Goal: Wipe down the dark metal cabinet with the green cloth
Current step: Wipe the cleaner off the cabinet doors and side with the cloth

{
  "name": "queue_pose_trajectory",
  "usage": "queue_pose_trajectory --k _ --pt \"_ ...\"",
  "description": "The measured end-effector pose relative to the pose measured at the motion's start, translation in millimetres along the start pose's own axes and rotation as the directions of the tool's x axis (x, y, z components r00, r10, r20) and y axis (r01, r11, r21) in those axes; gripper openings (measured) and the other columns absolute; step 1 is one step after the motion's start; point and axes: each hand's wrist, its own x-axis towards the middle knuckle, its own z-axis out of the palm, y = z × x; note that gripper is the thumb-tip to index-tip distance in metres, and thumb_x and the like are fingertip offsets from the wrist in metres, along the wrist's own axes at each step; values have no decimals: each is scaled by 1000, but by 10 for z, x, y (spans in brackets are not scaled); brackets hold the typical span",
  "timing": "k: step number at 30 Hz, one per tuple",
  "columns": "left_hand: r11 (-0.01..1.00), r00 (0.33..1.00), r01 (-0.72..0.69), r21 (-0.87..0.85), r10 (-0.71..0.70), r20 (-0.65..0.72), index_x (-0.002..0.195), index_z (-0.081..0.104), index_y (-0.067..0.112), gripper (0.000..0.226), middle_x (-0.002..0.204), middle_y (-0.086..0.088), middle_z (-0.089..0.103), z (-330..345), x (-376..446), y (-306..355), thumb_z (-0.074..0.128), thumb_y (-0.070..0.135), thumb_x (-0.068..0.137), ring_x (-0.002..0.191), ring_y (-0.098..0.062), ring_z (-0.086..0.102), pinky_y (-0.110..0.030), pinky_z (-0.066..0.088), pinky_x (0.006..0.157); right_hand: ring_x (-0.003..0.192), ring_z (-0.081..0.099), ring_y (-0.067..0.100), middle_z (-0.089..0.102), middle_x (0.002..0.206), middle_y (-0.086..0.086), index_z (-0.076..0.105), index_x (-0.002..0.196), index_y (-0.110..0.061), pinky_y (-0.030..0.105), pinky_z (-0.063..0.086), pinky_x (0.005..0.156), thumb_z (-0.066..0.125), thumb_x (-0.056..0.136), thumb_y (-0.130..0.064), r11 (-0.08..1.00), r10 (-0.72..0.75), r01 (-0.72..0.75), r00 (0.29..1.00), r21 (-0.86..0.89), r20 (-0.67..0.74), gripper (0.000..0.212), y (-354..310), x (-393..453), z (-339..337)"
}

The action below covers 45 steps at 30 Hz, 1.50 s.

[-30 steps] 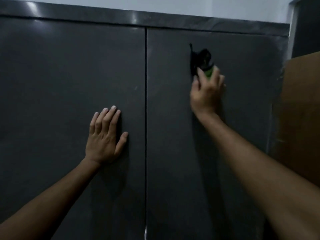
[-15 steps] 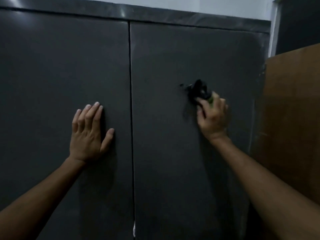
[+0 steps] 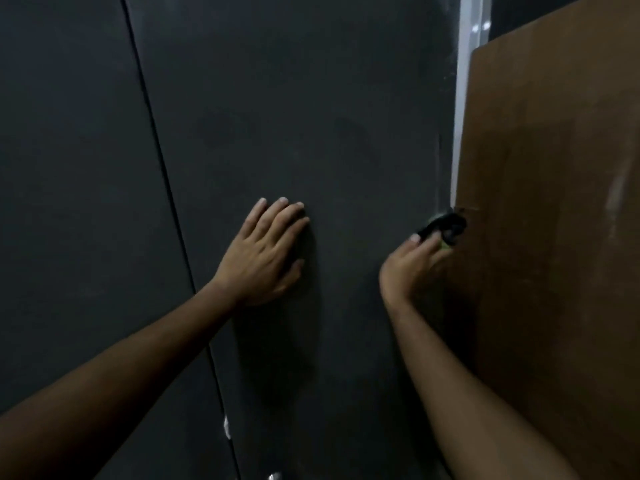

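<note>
The dark metal cabinet (image 3: 311, 116) fills most of the view, with a thin seam between its two doors running down the left side. My left hand (image 3: 265, 254) lies flat on the right door, fingers straight and together. My right hand (image 3: 410, 266) grips the green cloth (image 3: 445, 230), which looks mostly black with a small green patch, and holds it against the door's right edge. Most of the cloth is hidden behind my fingers.
A brown cardboard sheet (image 3: 554, 202) stands right beside the cabinet's right edge, touching the spot where the cloth is. A pale wall strip (image 3: 465, 81) shows between cabinet and cardboard higher up.
My right hand has carried the cloth down and to the right, from high on the right door to its right edge. My left hand moved from the left door onto the right door.
</note>
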Motion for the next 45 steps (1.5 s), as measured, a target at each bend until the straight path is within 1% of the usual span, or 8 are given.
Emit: queue_pose_trajectory --k 5,13,21,25,30,37,41,45 --pt "994 994 -108 31 108 -13 155 43 6 67 167 -16 32 280 155 287 48 45 102 157 -34 22 -53 10 130 147 28 46 31 154 37 42 150 -3 50 26 123 35 108 -32 825 -533 563 806 -54 256 51 465 -640 84" --pt "978 984 -176 110 178 -7 160 34 6 71 170 -14 23 466 133 344 39 52 105 159 -33 17 -55 12 129 137 43 39 27 157 24 22 157 -16 46 48 103 25 108 -45 997 61 -49 982 -67 180 58 613 0 -81" --pt "993 991 -115 40 117 -60 160 34 4 66 168 -16 29 378 148 396 42 43 107 157 -33 24 -52 19 128 151 17 49 20 158 38 37 151 -1 57 23 122 26 110 -38 735 -630 678 695 -24 347 57 510 -530 -40" --pt "995 995 -92 -26 91 -31 157 41 7 69 164 -15 37 204 213 330 44 48 101 154 -33 30 -46 19 127 141 36 49 34 152 36 36 153 -3 56 44 108 23 106 -52 884 -305 429 831 -185 466 69 901 -346 -277" --pt "998 991 57 -11 -58 -117 155 42 7 73 163 -16 36 -157 460 -51 49 50 97 152 -37 30 -49 16 128 147 28 43 22 161 28 23 159 -11 49 32 118 25 107 -49 965 -252 261 946 -21 204 64 -562 857 -88" --pt "993 990 111 45 -106 -95 155 41 2 73 166 -18 32 -221 526 -222 42 47 98 155 -39 26 -55 14 128 154 3 45 7 162 34 25 158 -6 57 13 125 34 108 -37 538 -782 843 495 8 378 59 -101 -316 -13" --pt "996 992 77 38 -73 -104 156 40 3 75 165 -18 32 -247 465 -238 43 50 98 156 -37 25 -53 12 129 147 27 48 25 157 35 27 156 -7 58 36 114 23 107 -47 825 -413 544 765 -154 494 64 455 -48 -280" --pt "995 987 94 30 -89 -137 155 40 3 74 165 -18 33 -370 543 -355 43 49 98 155 -38 26 -53 14 129 151 14 46 13 164 29 14 161 -10 55 23 123 23 108 -48 965 -225 255 927 -65 300 66 -689 789 -190"
